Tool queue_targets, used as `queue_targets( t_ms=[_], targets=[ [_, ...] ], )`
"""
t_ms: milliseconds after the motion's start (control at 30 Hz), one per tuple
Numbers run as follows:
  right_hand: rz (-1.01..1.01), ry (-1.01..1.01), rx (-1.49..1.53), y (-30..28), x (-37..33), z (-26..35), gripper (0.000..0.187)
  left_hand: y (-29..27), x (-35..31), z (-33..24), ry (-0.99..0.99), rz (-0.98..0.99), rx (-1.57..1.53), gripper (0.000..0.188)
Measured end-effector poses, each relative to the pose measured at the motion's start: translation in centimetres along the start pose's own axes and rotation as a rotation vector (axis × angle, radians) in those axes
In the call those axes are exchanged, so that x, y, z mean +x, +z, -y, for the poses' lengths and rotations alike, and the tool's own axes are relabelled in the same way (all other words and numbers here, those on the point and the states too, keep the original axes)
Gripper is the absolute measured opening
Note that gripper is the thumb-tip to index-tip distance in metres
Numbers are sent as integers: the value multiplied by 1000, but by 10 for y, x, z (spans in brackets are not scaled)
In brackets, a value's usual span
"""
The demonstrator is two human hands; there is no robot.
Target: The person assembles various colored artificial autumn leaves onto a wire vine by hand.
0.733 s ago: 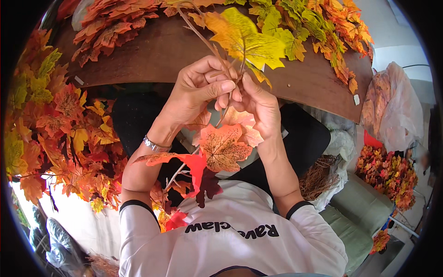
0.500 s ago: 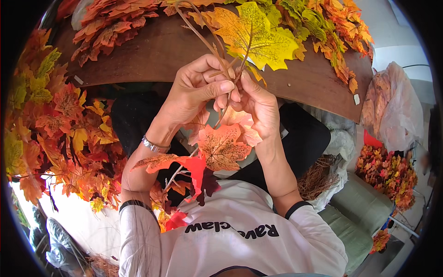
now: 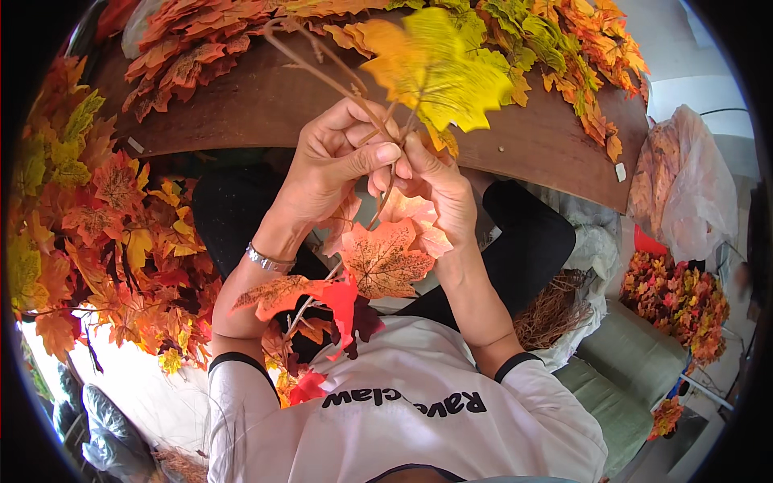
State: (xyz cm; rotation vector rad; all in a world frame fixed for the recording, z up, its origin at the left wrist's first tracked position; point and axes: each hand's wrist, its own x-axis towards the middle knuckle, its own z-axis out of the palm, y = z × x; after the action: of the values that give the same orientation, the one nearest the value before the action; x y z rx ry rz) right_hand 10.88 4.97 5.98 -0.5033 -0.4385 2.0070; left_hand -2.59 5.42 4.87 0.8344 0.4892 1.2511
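Between both hands runs an artificial maple leaf garland with a thin brown stem (image 3: 322, 71). My left hand (image 3: 346, 153) pinches the stem between thumb and fingers, and my right hand (image 3: 435, 173) is closed on it just beside. Above the fingers stands a yellow-green maple leaf (image 3: 451, 76), slightly blurred. Under the hands hang a speckled orange leaf (image 3: 386, 259) and a red leaf (image 3: 341, 302), with darker leaves lower down in front of my shirt. The fingertips hide the spot where the stems meet.
A curved brown table (image 3: 241, 113) lies ahead, with piles of orange leaves (image 3: 193, 56) and green-yellow leaves (image 3: 535, 36) on it. More leaf garlands (image 3: 121, 217) hang at my left. To the right are a plastic bag (image 3: 684, 185), a green cushioned seat (image 3: 620, 362) and brown twigs (image 3: 551, 314).
The yellow-green leaf and the upper stem have tilted to the left. Both hands have shifted slightly left, still gripping the stem, and the hanging leaves have swayed a little.
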Motion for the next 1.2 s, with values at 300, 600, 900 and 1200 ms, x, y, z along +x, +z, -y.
queue_targets(
  t_ms=[300, 600, 900, 1200],
  targets=[
    [72, -82, -201, -10, 9, 6, 13, 0, 1, 1, 8, -92, -8, 15],
    [-2, -40, -104, -20, 8, 1, 16, -2, 7, -9, 52, -59, 324, 16],
    [61, 108, -45, -26, 8, -12, 27, -11, 4, -8, 105, -127, 39, 12],
    [172, 255, 103, -13, 1, -6, 31, -5, 3, -15, 90, -137, -4, 18]
  ],
)
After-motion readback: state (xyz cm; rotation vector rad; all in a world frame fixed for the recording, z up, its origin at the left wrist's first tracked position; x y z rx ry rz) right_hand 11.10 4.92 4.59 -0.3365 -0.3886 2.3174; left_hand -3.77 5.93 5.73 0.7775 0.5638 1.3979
